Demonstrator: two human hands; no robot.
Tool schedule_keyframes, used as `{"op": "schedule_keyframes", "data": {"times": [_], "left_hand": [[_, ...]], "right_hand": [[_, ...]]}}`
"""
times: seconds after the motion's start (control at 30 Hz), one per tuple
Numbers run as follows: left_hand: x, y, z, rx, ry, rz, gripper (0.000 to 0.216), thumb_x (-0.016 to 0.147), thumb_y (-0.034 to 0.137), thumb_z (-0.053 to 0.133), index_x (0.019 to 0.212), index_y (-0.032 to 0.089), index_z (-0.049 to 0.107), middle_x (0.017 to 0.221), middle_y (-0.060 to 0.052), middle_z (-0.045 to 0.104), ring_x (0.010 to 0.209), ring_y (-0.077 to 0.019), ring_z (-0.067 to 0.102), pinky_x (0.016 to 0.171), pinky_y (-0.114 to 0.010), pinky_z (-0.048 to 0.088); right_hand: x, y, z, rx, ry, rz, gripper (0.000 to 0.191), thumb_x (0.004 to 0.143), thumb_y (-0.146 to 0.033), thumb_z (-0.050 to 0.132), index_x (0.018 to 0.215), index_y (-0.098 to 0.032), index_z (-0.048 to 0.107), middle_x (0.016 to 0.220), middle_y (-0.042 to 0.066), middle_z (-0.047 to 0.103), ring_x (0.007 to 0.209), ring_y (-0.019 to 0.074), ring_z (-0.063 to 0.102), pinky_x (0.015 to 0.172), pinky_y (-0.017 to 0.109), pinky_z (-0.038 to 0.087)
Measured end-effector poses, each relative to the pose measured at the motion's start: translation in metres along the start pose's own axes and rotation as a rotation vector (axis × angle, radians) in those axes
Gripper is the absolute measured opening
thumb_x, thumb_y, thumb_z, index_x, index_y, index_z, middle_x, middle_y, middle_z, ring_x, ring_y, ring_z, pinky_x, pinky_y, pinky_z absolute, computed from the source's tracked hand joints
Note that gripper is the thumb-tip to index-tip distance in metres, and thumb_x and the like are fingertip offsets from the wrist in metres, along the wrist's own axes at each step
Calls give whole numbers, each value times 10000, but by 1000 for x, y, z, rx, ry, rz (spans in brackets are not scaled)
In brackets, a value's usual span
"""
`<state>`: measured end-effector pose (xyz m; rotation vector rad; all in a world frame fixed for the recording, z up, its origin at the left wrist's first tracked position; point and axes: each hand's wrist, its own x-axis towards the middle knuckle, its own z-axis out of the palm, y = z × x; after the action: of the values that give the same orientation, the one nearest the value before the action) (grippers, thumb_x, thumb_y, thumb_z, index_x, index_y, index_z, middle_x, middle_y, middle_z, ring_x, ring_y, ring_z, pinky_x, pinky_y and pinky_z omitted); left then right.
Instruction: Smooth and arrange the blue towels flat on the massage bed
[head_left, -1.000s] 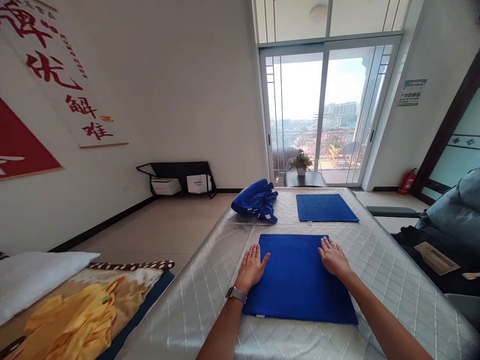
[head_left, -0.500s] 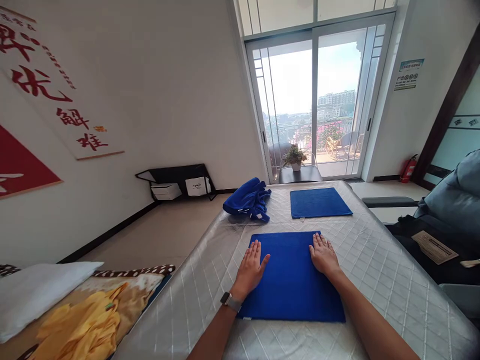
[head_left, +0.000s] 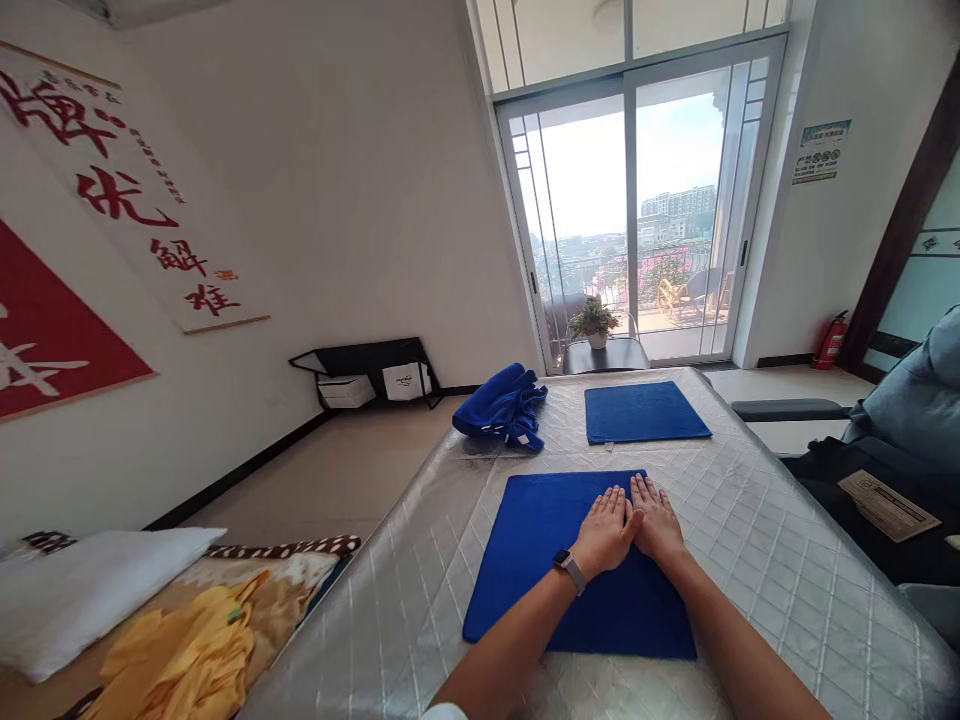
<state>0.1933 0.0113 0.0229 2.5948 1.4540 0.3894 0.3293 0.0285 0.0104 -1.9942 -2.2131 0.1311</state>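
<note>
A blue towel (head_left: 540, 560) lies flat on the silver quilted table (head_left: 757, 560) in front of me. My left hand (head_left: 604, 530), with a watch on its wrist, rests palm down on the towel's right half with fingers stretched out. Right beside it, touching, my right hand (head_left: 656, 518) also lies flat on the towel near its far right corner. Both hands hold nothing. Farther back lie a second flat blue towel (head_left: 645, 412) and a crumpled heap of blue towels (head_left: 501, 405).
A glass sliding door (head_left: 637, 220) and a potted plant (head_left: 594, 322) stand beyond the table. At left are a white pillow (head_left: 90, 585) and a yellow-patterned blanket (head_left: 195, 640). A grey armchair (head_left: 900, 420) is at right.
My left hand has slid right across the towel from its left edge to beside my right hand. The right hand has stayed near the far right corner.
</note>
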Motion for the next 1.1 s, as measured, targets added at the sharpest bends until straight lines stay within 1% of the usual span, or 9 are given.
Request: {"op": "schedule_keyframes", "data": {"times": [0.07, 0.17, 0.37, 0.5, 0.63, 0.77, 0.87, 1.0, 1.1], "left_hand": [[5, -9, 7, -1, 1, -45, 753, 1029, 561, 70, 1558, 71, 287, 1601, -173, 312, 1513, -262, 209, 1227, -479, 241], [-2, -33, 9, 20, 29, -97, 751, 1024, 579, 87, 1571, 97, 267, 1607, -155, 303, 1514, -271, 200, 1229, -494, 232], [-34, -99, -13, 103, 67, -206, 715, 1026, 596, 156, 1579, 154, 261, 1607, -133, 318, 1505, -275, 237, 1216, -506, 251], [-59, -138, -24, 150, 84, -291, 785, 1013, 633, 156, 1560, 86, 292, 1603, -157, 314, 1508, -281, 223, 1225, -478, 233], [-78, -169, -27, 162, 140, -380, 796, 1009, 639, 148, 1561, 83, 288, 1602, -170, 311, 1504, -286, 236, 1216, -477, 246], [-86, -183, -28, 166, 162, -392, 794, 1008, 638, 160, 1559, 84, 297, 1591, -186, 333, 1492, -299, 268, 1202, -475, 274], [-86, -182, -29, 162, 173, -389, 824, 997, 659, 149, 1548, 71, 323, 1587, -189, 340, 1487, -302, 285, 1204, -466, 273], [-86, -180, -30, 151, 166, -399, 891, 983, 678, 99, 1524, 13, 342, 1587, -217, 322, 1484, -300, 293, 1213, -452, 251], [-86, -181, -28, 149, 186, -389, 880, 980, 684, 105, 1528, 39, 347, 1584, -202, 342, 1481, -303, 301, 1208, -464, 261]], "right_hand": [[1, 0, 1, -7, 4, 11, 632, 1006, -358, 222, 1575, -84, 242, 1648, 110, 196, 1531, 218, 86, 1224, 434, 128], [2, -1, 1, 2, 2, 25, 644, 1005, -369, 211, 1575, -69, 234, 1647, 114, 201, 1531, 222, 86, 1226, 436, 121], [3, -5, -2, 17, -9, 49, 652, 1009, -390, 174, 1582, -79, 213, 1649, 95, 195, 1532, 214, 84, 1231, 437, 91], [2, -5, -2, -1, -17, 49, 651, 1011, -388, 172, 1581, -75, 212, 1652, 87, 185, 1533, 212, 72, 1232, 425, 80], [2, -5, -4, -4, -32, 41, 657, 1009, -398, 170, 1584, -81, 198, 1656, 79, 172, 1534, 209, 60, 1234, 424, 73], [1, -8, -7, -19, -39, 58, 654, 1008, -393, 174, 1585, -88, 196, 1656, 72, 174, 1532, 196, 74, 1234, 414, 85], [-3, -11, -10, -24, -28, 54, 647, 1009, -386, 185, 1581, -85, 218, 1650, 86, 197, 1530, 201, 97, 1232, 418, 101], [-9, -13, -20, -26, 14, 5, 627, 1010, -359, 201, 1568, -80, 265, 1632, 107, 257, 1524, 213, 144, 1231, 424, 112], [-8, -15, -35, -39, 40, -40, 614, 1012, -349, 205, 1568, -99, 278, 1633, 89, 259, 1522, 205, 153, 1229, 408, 122]]}}
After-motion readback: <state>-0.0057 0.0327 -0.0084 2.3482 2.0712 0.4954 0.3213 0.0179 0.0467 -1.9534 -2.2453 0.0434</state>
